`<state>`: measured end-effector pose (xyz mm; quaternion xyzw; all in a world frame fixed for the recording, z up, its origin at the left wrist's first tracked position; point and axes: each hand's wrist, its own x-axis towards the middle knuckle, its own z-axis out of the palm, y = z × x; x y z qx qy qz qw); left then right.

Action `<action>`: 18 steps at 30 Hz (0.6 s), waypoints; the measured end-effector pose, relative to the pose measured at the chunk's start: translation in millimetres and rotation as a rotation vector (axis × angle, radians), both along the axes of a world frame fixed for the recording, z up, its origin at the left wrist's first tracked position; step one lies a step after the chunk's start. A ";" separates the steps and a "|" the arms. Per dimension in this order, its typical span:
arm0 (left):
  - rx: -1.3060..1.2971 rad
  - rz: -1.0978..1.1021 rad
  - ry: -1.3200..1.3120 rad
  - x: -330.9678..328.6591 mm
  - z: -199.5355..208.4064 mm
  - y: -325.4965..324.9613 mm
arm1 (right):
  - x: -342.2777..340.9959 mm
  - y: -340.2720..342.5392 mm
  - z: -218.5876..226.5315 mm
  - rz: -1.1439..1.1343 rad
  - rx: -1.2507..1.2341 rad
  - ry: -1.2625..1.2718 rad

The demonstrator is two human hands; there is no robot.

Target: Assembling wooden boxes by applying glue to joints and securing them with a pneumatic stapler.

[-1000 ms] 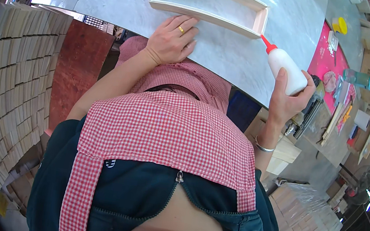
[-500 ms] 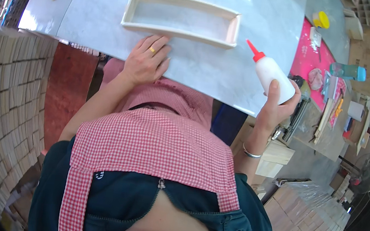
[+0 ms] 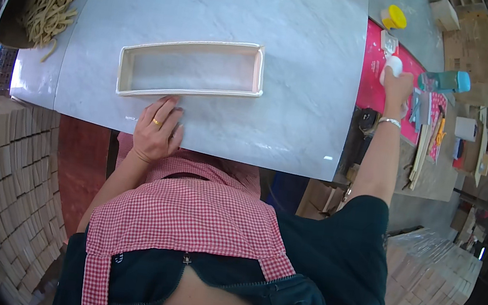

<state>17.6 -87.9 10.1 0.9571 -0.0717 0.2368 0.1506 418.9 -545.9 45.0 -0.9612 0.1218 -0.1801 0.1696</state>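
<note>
A long rectangular wooden frame [image 3: 190, 93] with pale thin walls rests on the grey marbled table [image 3: 284, 133]. My left hand [image 3: 158, 131] lies on the tabletop against the frame's near wall, fingers stretched out and holding nothing; a gold ring is on one finger. Out to the right, my right hand [image 3: 397, 90] grips a white squeeze bottle [image 3: 393, 66] over the pink sheet [image 3: 373, 64]. Its red nozzle points away from me and is small in view. Whether the bottle touches the sheet, I cannot tell.
A bin [image 3: 17, 11] of pale strips stands at the far left. On the right are a yellow-lidded tub [image 3: 394, 17], a teal bottle [image 3: 444, 81] and an orange tool [image 3: 440, 130]. Stacked wood pieces [image 3: 4, 175] rise at left; a wrapped stack [image 3: 431, 285] is lower right.
My right hand has carried the squeeze bottle away from the frame, right and outward to the pink sheet. My left hand stays by the frame; the whole view has shifted.
</note>
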 end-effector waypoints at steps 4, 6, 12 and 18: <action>0.007 -0.035 0.028 9.8 -7.7 6.2 | -6.2 -37.1 -14.1 0.125 -0.052 0.217; 0.049 -0.032 0.028 6.9 -13.7 10.0 | -29.8 -67.5 -1.3 0.184 -0.043 0.133; 0.071 -0.037 0.005 10.4 -8.5 5.7 | -210.4 -203.0 29.4 -0.263 -0.085 0.007; 0.058 -0.035 0.022 8.3 -23.6 11.8 | -414.3 -269.6 -68.3 -0.769 -0.245 0.454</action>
